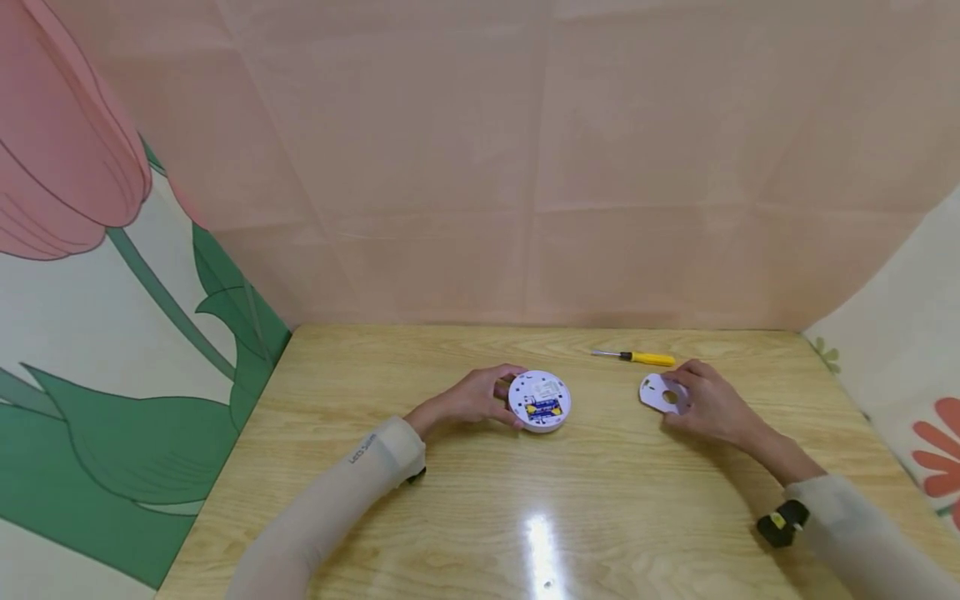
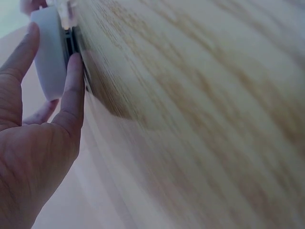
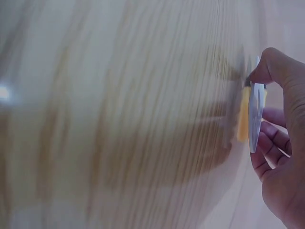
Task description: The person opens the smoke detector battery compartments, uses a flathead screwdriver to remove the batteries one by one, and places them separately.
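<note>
Head view: over the counter (image 1: pixel 450 517), the round white device (image 1: pixel 545 388) is gripped by the left hand (image 1: pixel 482 397); the mounting plate (image 1: pixel 653 394), apparently already detached, is pinched by the right hand (image 1: pixel 708 406). Left wrist view: the device is seen edge-on. Right wrist view: the screwdriver (image 3: pixel 243 117) is untouched, the plate unjoined.

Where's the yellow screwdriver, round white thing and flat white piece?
Yellow screwdriver (image 1: pixel 637 357): head view, its handle.
Round white thing (image 1: pixel 539 399): head view, its face.
Flat white piece (image 1: pixel 656 395): head view, beside its hole.

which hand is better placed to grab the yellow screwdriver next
Probably the right hand: it is nearer the yellow screwdriver, though it holds the white plate. The left hand is farther away, holding the round white device.
</note>
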### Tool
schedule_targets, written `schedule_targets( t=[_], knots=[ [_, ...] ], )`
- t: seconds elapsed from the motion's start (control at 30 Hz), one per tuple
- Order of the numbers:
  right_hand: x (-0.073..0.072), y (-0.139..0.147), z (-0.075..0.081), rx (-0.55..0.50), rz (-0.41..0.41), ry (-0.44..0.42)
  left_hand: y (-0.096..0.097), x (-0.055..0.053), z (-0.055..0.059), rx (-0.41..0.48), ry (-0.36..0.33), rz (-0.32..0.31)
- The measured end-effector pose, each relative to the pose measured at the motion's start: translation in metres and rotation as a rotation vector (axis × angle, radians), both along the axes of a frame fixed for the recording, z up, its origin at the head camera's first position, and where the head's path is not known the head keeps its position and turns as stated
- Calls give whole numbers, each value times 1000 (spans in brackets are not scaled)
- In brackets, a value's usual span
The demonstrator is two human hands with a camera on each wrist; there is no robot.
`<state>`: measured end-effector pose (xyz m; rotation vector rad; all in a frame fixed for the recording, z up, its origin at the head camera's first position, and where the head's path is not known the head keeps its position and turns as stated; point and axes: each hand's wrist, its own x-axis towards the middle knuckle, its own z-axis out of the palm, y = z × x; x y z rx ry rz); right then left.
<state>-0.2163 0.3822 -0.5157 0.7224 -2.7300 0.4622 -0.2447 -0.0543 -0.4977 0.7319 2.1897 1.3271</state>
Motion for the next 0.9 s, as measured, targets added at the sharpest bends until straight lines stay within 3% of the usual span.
schedule_targets(
  t=[0.23, 0.63, 0.9],
  knots=[
    [-2, 17, -4, 26, 17, 26, 0, 0, 1, -7, 3, 1],
    [1, 30, -3, 27, -9, -50, 1, -2, 0, -6, 29, -28],
    [0, 34, -6, 49, 11, -44, 2, -4, 1, -22, 36, -52]
  ],
)
